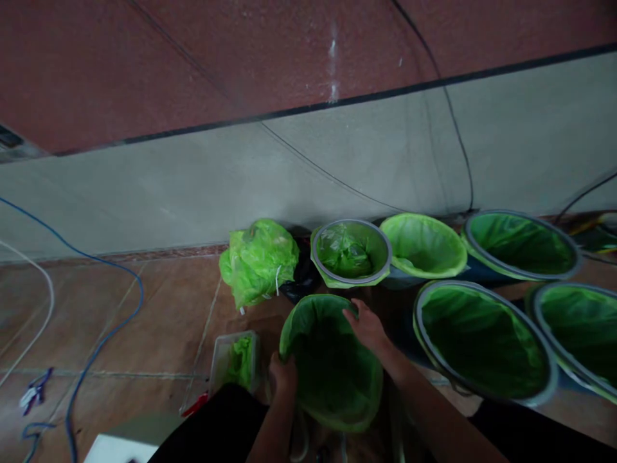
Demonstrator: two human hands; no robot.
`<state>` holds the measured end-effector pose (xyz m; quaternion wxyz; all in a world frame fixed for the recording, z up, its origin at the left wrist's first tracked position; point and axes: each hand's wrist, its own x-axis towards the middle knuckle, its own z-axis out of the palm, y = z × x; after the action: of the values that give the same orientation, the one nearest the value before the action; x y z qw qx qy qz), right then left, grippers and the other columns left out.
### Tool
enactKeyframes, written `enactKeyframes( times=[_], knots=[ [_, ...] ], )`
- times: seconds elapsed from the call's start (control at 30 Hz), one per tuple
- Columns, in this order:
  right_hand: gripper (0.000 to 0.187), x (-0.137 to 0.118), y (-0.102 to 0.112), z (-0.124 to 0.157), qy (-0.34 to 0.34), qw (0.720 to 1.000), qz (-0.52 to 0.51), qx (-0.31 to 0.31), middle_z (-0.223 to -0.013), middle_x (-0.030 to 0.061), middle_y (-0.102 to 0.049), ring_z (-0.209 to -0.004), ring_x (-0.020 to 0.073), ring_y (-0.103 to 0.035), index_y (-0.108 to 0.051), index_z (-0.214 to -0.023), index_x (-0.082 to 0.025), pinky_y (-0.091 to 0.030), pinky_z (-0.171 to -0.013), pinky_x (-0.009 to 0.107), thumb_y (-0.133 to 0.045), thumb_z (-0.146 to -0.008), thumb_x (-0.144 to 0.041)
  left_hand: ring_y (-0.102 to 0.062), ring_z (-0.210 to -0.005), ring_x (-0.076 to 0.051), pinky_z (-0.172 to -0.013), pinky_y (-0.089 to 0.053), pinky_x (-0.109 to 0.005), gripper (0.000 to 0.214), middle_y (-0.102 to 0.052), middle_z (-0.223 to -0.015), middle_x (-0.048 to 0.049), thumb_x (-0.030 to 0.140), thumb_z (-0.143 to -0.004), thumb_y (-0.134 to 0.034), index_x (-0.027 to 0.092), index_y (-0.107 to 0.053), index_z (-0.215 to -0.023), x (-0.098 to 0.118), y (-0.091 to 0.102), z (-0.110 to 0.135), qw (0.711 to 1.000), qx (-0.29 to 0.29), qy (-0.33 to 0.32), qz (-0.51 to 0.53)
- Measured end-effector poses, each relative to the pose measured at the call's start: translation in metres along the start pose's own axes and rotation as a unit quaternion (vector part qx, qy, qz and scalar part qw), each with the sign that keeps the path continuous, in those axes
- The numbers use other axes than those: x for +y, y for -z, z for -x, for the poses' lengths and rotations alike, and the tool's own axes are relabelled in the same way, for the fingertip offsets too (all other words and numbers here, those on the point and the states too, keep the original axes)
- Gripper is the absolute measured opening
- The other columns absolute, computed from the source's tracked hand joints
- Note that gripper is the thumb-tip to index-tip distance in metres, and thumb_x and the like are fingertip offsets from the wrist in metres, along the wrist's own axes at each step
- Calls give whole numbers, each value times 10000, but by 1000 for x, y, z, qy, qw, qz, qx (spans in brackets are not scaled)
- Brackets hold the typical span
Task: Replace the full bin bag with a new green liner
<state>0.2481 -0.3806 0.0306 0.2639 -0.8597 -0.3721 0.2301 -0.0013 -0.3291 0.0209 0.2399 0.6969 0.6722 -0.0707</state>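
A bin lined with a green plastic bag (332,411) stands between my knees, the bag folded over its rim. At the left side of that rim, my left hand (283,373) is closed on the edge of the green bag. My right hand (367,326) lies over the upper right part of the rim, fingers apart and touching the bag. The inside of the bin is dark. Just left of it, a clear plastic box (220,360) holds folded green bags (240,361).
Several other green-lined bins, including a grey-rimmed one (482,344), stand along the wall to the right. A bulging green bag (263,257) rests beside a black bag (304,273). A blue hose (108,341), pliers-like tool (36,391) and white surface (118,449) are at left.
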Motion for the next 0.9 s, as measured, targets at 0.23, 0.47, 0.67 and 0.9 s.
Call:
enactKeyframes(
  times=[0.23, 0.47, 0.67, 0.9],
  knots=[
    [385, 4, 14, -22, 36, 999, 11, 32, -1152, 159, -722, -1067, 250, -678, -675, -1199, -128, -488, -960, 361, -455, -953, -326, -592, -1243, -292, -1013, -489, -420, 456, -632, -1292, -228, 398, -986, -428, 77, -554, -1285, 37, 38, -9, 989, 111, -31, 92],
    [209, 6, 12, -31, 56, 996, -71, 30, -908, 49, -748, -833, 184, -683, -751, -835, -216, -503, -791, 295, -557, -841, -294, -671, -1029, -215, -878, -490, -304, 222, -721, -1107, -80, 237, -930, -521, 208, -682, -1080, 80, 75, -49, 988, 5, -150, -47],
    [179, 15, 12, -25, 112, 991, -52, 47, -880, 67, -697, -861, 197, -641, -684, -773, -199, -480, -823, 315, -534, -852, -257, -649, -1000, -217, -810, -468, -290, 293, -684, -1086, -103, 222, -985, -376, 197, -656, -1065, 69, 67, -43, 962, 19, -228, -146],
    [130, 20, 19, -14, 188, 979, 85, 7, -980, 78, -686, -932, 209, -597, -667, -764, -206, -450, -895, 329, -563, -820, -153, -572, -1166, -296, -1000, -436, -444, 258, -618, -1286, -142, 148, -900, -481, 172, -706, -1025, 64, 73, -36, 919, -30, -322, -225]
  ],
)
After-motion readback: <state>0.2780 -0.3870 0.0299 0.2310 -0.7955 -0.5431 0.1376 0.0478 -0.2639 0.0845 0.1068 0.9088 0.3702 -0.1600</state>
